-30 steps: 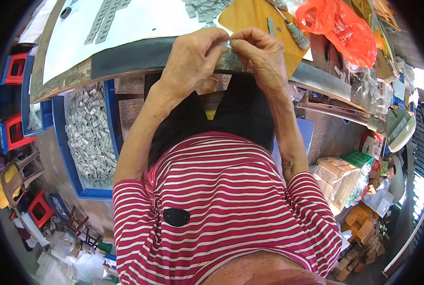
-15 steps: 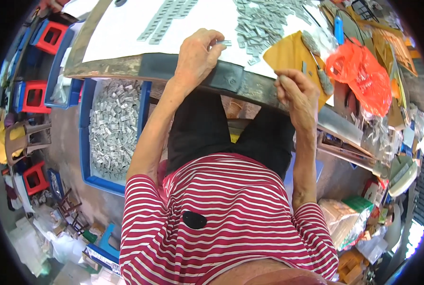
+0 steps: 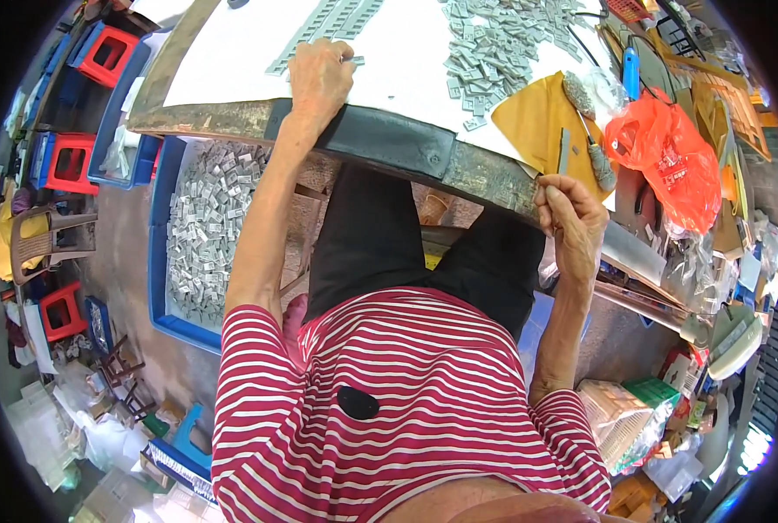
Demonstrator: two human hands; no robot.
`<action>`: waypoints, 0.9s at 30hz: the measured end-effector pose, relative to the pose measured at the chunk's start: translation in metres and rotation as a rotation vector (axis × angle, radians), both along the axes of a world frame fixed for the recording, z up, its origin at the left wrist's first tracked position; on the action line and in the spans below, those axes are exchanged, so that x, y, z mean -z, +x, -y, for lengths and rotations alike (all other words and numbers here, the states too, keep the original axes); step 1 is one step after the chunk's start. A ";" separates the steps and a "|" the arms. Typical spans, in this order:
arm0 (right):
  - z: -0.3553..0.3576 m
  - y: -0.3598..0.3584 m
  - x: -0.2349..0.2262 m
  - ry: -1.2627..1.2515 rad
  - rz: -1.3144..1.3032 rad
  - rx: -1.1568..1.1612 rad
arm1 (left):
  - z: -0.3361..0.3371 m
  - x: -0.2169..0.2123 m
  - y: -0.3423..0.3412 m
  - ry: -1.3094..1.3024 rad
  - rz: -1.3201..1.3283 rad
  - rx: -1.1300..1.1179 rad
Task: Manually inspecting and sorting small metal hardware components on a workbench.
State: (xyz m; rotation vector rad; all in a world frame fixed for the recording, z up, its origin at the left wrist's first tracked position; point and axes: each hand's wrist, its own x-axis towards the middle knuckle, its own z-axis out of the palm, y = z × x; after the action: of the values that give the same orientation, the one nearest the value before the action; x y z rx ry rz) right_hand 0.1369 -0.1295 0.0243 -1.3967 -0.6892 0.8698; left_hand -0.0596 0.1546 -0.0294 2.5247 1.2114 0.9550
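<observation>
My left hand (image 3: 322, 80) is over the white sheet (image 3: 223, 70) at the near end of the rows of small flat grey pieces (image 3: 341, 19). Its fingers are closed, and a small grey piece (image 3: 358, 61) shows at their tips. A heap of loose grey pieces (image 3: 494, 52) spreads across the sheet to the right. My right hand (image 3: 572, 218) is at the table's front edge, just below a brown cardboard sheet (image 3: 528, 113). Thumb and fingers are pinched together there; anything between them is hidden.
A blue bin (image 3: 156, 270) full of grey pieces stands left below the table (image 3: 223, 122). Right of the cardboard lie a grey brush-like tool (image 3: 578, 94), a blue-handled tool (image 3: 631, 71) and a red plastic bag (image 3: 668, 157). Red stools (image 3: 72, 161) stand far left.
My left hand has moved left and slightly away from me, to the rows of pieces. My right hand has come down and right toward the table edge, still pinched. The view has shifted slightly.
</observation>
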 end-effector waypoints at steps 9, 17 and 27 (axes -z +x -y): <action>0.009 0.001 -0.005 -0.016 0.063 0.025 | -0.007 0.001 -0.005 0.258 -0.078 -0.057; 0.014 0.014 -0.010 -0.029 0.102 0.095 | -0.012 -0.001 0.000 0.282 -0.140 -0.068; 0.003 0.068 0.000 -0.120 0.355 0.140 | -0.029 0.000 0.006 0.297 -0.181 -0.043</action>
State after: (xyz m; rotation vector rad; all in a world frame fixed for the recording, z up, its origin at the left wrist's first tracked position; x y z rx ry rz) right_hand 0.2052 -0.1329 0.0238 -1.7081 -0.8049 0.5649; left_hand -0.0538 0.1837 -0.0291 2.8824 1.2587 1.0002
